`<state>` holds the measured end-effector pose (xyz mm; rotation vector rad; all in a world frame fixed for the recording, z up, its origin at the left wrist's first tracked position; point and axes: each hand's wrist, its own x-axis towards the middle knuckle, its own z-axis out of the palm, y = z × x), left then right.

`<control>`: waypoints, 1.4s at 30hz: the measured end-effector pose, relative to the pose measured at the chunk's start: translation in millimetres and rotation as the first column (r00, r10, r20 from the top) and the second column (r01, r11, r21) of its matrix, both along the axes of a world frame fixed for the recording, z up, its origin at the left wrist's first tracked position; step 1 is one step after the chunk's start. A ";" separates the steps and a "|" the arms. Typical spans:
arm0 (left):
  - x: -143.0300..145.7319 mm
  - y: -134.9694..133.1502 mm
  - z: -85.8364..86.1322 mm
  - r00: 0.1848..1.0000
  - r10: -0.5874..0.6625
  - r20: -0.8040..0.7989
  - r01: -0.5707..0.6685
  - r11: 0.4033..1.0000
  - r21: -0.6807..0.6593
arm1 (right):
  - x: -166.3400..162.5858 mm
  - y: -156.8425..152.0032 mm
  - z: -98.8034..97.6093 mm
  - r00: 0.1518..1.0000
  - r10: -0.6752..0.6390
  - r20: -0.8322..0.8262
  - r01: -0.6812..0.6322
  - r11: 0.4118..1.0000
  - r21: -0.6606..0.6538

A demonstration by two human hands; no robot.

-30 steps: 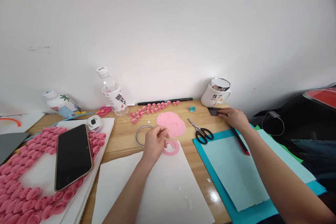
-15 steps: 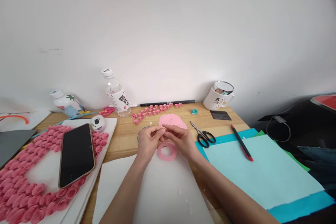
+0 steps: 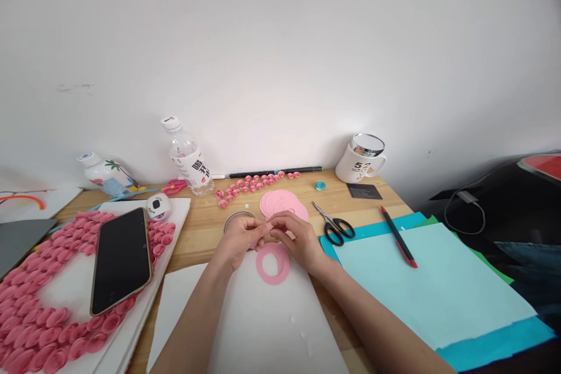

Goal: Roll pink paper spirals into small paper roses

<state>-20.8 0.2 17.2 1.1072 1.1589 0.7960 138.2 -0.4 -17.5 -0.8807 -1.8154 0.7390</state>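
Note:
My left hand (image 3: 241,241) and my right hand (image 3: 295,239) meet over the white board (image 3: 263,327), fingertips pinched close together. Just below them shows a pink paper spiral (image 3: 262,264), its loops forming a ring; a bit of pink also peeks out under my left fingers. The end between the fingertips is mostly hidden by the fingers. Beyond my hands lie pink paper discs (image 3: 280,203), overlapping one another. Rolled pink paper flowers (image 3: 246,186) sit in a loose group farther back. Part of a round tape roll (image 3: 232,217) shows behind my left hand.
Black-handled scissors (image 3: 333,227) lie to the right, near a mug (image 3: 357,163) and a teal paper roll (image 3: 321,186). A pen (image 3: 398,238) rests on light blue sheets (image 3: 429,286). At left, a phone (image 3: 120,260) lies on a flower-covered board; a bottle (image 3: 190,160) stands behind.
My fingers have shifted their pinch, and the right fingers are more curled. The ring of the pink spiral hangs lower and shows more fully. The whole view has moved slightly.

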 end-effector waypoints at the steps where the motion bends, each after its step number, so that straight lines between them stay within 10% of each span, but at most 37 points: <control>1: 0.1 0.3 0.3 1.000 0.010 -0.014 -0.010 1.000 -0.008 | 1.3 0.3 -2.0 0.999 0.009 0.041 -0.010 1.000 0.028; 6: 1.1 0.2 4.0 0.999 -0.011 -0.040 0.011 1.000 -0.001 | 5.0 0.8 -6.2 0.989 0.031 0.145 -0.038 0.998 0.043; 25: 16.6 -5.3 13.9 0.994 0.111 -0.006 -0.110 0.989 0.098 | 1.3 2.6 11.5 0.896 -0.043 -0.442 -0.155 0.902 -0.402; 42: 18.0 -4.6 8.0 0.994 0.100 -0.049 -0.091 0.984 0.155 | 2.5 6.3 4.1 0.889 -0.135 -0.438 -0.104 0.871 -0.480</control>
